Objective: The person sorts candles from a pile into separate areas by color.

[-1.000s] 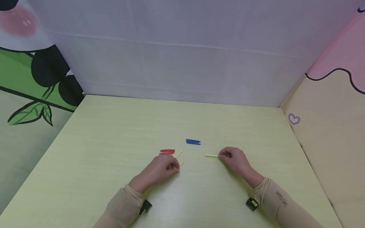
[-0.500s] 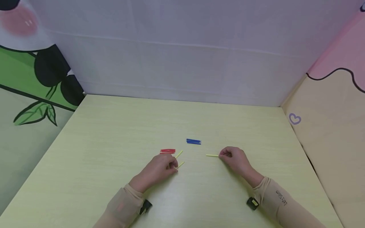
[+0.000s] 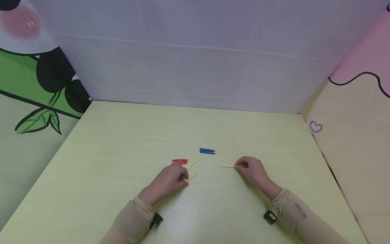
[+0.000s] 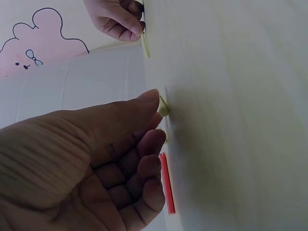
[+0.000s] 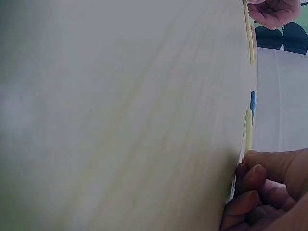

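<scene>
My left hand (image 3: 167, 180) is low over the table, thumb and index fingertips at the near end of a thin yellow stick (image 3: 193, 176). In the left wrist view, that yellow stick's end (image 4: 163, 111) shows between the two tips. A second yellow stick (image 3: 191, 164) lies just beyond, partly covered by the fingers. Off to the right, my right hand (image 3: 252, 171) pinches one end of another yellow stick (image 3: 227, 166), which points left. The right wrist view shows this yellow stick (image 5: 249, 130) leaving the thumb and index, other fingers curled.
Several red sticks (image 3: 179, 160) lie side by side beyond the left hand. A row of blue sticks (image 3: 207, 151) sits farther back, between the hands. The pale wooden table (image 3: 137, 135) meets a white backdrop (image 3: 195, 78) at the rear and printed side panels.
My left hand has drawn back slightly to the left along the near yellow stick, showing more of it. The right hand and its stick have hardly moved.
</scene>
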A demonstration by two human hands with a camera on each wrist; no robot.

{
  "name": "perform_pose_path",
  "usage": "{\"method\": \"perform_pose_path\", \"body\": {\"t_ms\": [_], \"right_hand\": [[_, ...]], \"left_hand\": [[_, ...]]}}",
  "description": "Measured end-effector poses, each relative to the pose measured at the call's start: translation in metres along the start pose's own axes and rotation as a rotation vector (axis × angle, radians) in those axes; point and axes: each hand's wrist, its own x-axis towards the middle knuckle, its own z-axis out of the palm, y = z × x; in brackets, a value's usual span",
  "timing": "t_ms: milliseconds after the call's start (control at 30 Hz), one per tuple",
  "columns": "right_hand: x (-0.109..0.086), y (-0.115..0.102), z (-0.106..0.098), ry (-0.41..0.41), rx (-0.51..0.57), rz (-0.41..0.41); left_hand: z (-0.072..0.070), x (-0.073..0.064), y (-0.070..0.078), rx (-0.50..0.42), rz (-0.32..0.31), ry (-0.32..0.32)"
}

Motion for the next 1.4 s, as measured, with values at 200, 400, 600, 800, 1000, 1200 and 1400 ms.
{"method": "perform_pose_path", "body": {"t_ms": [200, 400, 600, 800, 1000, 1200, 1400], "right_hand": [[0.0, 0.001, 0.0, 0.001, 0.006, -0.004], [-0.001, 0.001, 0.0, 0.003, 0.012, 0.0], [-0.002, 0.0, 0.002, 0.01, 0.014, 0.011], [-0.004, 0.0, 0.002, 0.017, 0.033, 0.014], [-0.008, 0.002, 0.001, 0.015, 0.07, 0.025], [-0.013, 0.002, 0.001, 0.019, 0.107, 0.024], [-0.019, 0.001, 0.003, 0.025, 0.128, 0.015]], "left_hand": [[0.003, 0.001, -0.003, 0.009, -0.015, -0.014], [0.004, 0.001, -0.005, -0.003, -0.019, -0.018], [0.005, 0.001, -0.005, 0.005, -0.03, -0.018], [0.005, 0.002, -0.004, 0.019, -0.055, -0.005], [0.005, 0.003, -0.003, -0.013, -0.046, 0.001], [0.004, 0.004, -0.003, -0.052, -0.019, 0.002], [0.004, 0.007, -0.002, -0.075, 0.01, -0.004]]}}
